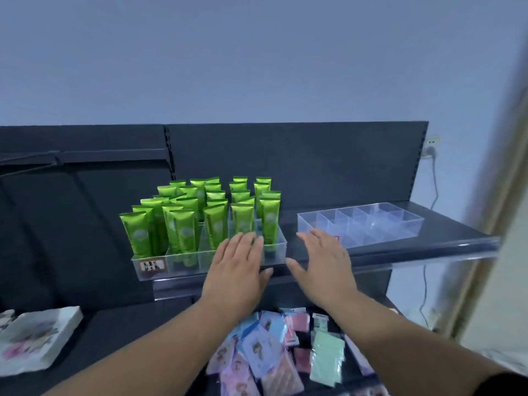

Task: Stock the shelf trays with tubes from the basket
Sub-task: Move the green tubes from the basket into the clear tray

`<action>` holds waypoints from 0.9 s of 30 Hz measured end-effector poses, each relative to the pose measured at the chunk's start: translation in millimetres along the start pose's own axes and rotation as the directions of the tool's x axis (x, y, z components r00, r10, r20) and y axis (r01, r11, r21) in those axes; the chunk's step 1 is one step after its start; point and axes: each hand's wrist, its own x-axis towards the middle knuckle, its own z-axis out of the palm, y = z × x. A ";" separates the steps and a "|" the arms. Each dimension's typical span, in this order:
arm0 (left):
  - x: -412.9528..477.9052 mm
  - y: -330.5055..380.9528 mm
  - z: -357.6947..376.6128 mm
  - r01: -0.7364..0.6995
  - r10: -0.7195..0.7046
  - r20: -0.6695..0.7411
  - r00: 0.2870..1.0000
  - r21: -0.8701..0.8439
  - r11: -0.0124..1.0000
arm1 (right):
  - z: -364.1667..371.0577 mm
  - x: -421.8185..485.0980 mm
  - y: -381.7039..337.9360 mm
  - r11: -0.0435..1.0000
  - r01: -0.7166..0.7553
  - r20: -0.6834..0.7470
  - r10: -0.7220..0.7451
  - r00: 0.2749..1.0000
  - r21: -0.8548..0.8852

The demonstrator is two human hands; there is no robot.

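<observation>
The left hand (237, 270) hides the near right front of the tube tray (197, 268); its label (153, 265) is unreadably small.

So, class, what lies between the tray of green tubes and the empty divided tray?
Head view: a narrow strip of bare dark shelf, with the open right hand over its front part.

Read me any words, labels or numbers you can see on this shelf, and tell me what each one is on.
"...omile": dark lettering running up the green tubes; only the ending reads, and that blurrily.
Too blurred to read: handwritten characters on the red-bordered label on the front of the full tray.
Unreadable: a small red mark on the empty tray.
Too small to read: print on the packets below.
</observation>
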 end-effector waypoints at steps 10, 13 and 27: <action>-62.9 72.6 42.7 -0.086 0.121 0.296 0.947 -0.127 0.988 | 0.4 -108.1 73.4 0.945 -0.245 0.170 0.284 0.944 -0.217; -62.6 98.8 49.7 -0.112 0.157 0.304 0.940 -0.159 0.981 | -5.9 -125.8 97.8 0.925 -0.309 0.162 0.347 0.924 -0.220; -23.2 319.8 120.7 -0.202 0.294 0.385 0.875 -0.262 0.944 | -44.4 -175.0 310.3 0.858 -0.479 0.218 0.512 0.831 -0.187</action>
